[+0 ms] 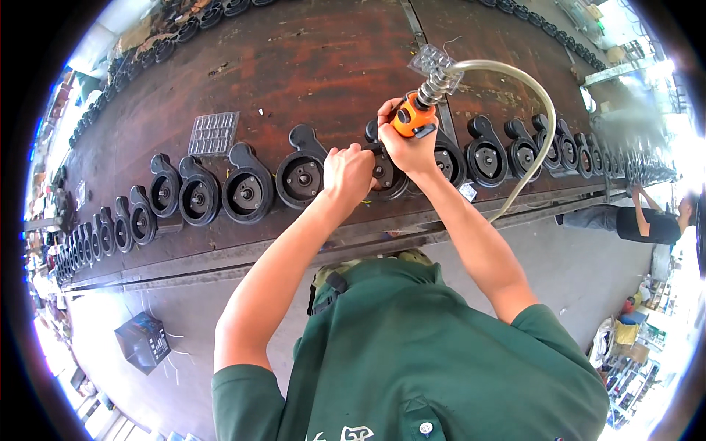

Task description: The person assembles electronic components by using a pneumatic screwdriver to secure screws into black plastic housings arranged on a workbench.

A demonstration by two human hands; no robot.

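Note:
My right hand (409, 145) is wrapped round an orange air tool (412, 117), its metal fitting joined to a pale, see-through hose (531, 82). The tool is over a round black housing (384, 174) with a stubby arm at its far side. My left hand (348, 176) has its fingers curled at the left side of that same housing, gripping its edge. The tool's working end is hidden by my right hand. Similar housings with dark, screwed centre plates lie on both sides, one (301, 178) just left of my left hand and another (448, 163) beside my right wrist.
A long brown worktop (309, 70) carries the row of housings along its near edge. Clear plastic trays lie on it, one at left (213, 134) and one (432, 60) behind the tool. A dark box (143, 342) stands on the floor; another person (647, 223) is at far right.

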